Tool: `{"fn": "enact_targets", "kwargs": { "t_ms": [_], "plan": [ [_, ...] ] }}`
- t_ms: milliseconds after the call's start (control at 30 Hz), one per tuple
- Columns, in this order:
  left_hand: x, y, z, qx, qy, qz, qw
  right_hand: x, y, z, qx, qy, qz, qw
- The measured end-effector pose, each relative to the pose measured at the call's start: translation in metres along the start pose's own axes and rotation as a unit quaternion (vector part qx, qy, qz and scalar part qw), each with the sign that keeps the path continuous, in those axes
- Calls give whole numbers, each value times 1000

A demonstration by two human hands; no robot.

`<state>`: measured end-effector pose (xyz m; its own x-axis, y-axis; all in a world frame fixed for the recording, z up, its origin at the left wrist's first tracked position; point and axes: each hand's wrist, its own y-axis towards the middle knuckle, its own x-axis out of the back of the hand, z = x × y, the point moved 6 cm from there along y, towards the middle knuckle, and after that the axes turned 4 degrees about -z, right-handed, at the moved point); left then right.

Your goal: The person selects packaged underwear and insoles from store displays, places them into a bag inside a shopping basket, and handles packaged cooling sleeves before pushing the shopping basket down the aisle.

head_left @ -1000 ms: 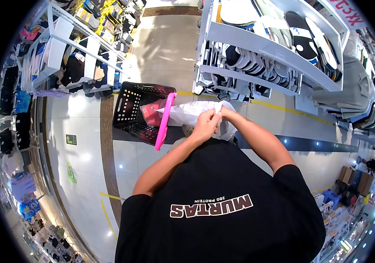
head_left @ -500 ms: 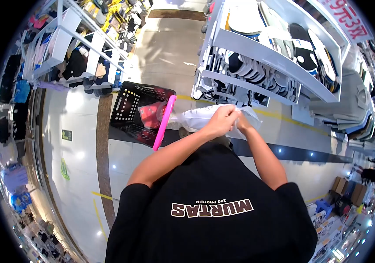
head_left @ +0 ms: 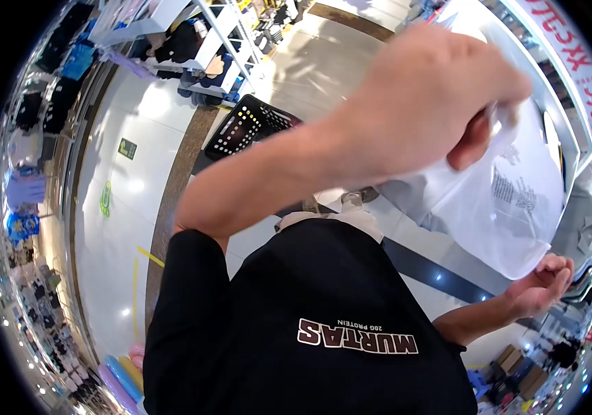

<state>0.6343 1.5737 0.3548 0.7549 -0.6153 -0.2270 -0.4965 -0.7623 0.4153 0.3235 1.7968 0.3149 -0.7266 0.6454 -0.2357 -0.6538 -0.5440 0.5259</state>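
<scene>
My left hand (head_left: 434,97) is raised close to the camera, its fingers pinched on the top edge of a white plastic bag (head_left: 510,200) with small printed text. The bag hangs down to the right, stretched out flat. My right hand (head_left: 541,290) is low at the right, palm up with curled fingers on the bag's bottom corner. A black shopping basket (head_left: 240,128) stands on the floor behind my left forearm, which partly hides it.
Clothing racks (head_left: 192,41) line the aisle at the upper left. A white display with a red-lettered sign (head_left: 586,62) rises at the right. Glossy tiled floor (head_left: 137,207) with a brown strip runs down the left. Boxes (head_left: 517,377) sit at the lower right.
My left hand has lifted the bag's top up toward the camera and my right hand has dropped to its bottom corner, stretching it out. The view has tilted, and my forearm now covers the basket's pink handle.
</scene>
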Motion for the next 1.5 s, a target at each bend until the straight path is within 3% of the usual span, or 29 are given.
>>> {"fn": "enact_targets", "kwargs": {
  "t_ms": [33, 67, 100, 133, 167, 200, 333, 367, 500, 633, 700, 833, 900, 1000, 1033, 1100, 1133, 1200, 1267, 1333, 1367, 1433, 1500],
  "plan": [
    [5, 4, -21, -130, 148, 2, 980, 1, 2, -10, -25, 22, 3, 999],
    [14, 6, -33, -119, 229, -20, 966, 6, -3, -27, -57, -55, -47, 996],
    [26, 9, -35, -140, 116, 27, 983, -6, -11, -36, -88, -131, -97, 983],
    [37, 12, -38, -150, 0, 81, 985, -9, -13, -56, -105, -93, 4, 990],
    [49, 9, -39, -95, -92, 73, 989, -10, -21, -77, -120, -54, 104, 986],
    [60, 7, -40, -42, -187, 57, 980, -14, -26, -98, -134, -75, 90, 984],
    [110, -23, -21, 41, -65, -183, 980, -63, -65, -149, -265, -174, 167, 934],
    [134, -34, 0, 19, 34, -231, 972, -68, -74, -162, -281, -199, 188, 920],
    [213, -79, 92, 135, 128, -269, 945, -65, -114, -217, -325, -273, 284, 860],
    [272, -139, 174, 266, 301, -199, 894, -52, -153, -250, -322, -344, 377, 797],
    [306, -174, 217, 241, 374, -198, 874, -46, -162, -257, -321, -365, 394, 780],
    [368, -260, 305, 364, 371, -287, 804, -31, -182, -273, -328, -385, 405, 762],
    [397, -299, 354, 337, 511, -252, 750, -28, -192, -274, -340, -398, 411, 747],
    [383, -340, 392, 392, 608, -193, 663, -29, -207, -269, -344, -417, 445, 714],
    [374, -354, 406, 449, 584, -182, 651, -27, -211, -271, -346, -424, 452, 705],
    [359, -388, 434, 479, 547, -257, 637, -30, -217, -264, -373, -421, 459, 688],
    [348, -394, 442, 467, 559, -222, 648, -31, -220, -262, -379, -421, 458, 685],
    [331, -415, 454, 534, 514, -211, 637, -34, -223, -259, -388, -422, 463, 676],
    [326, -432, 452, 623, 470, -255, 571, -45, -225, -256, -390, -421, 475, 667],
    [320, -438, 439, 640, 416, -314, 564, -66, -227, -257, -364, -415, 505, 664],
    [329, -458, 466, 669, 350, -310, 578, -77, -226, -257, -349, -414, 519, 661],
    [311, -437, 445, 673, 319, -299, 597, -110, -227, -256, -271, -403, 567, 666],
    [308, -436, 463, 578, 260, -334, 697, -146, -233, -256, -202, -366, 588, 693]
  ]
}}
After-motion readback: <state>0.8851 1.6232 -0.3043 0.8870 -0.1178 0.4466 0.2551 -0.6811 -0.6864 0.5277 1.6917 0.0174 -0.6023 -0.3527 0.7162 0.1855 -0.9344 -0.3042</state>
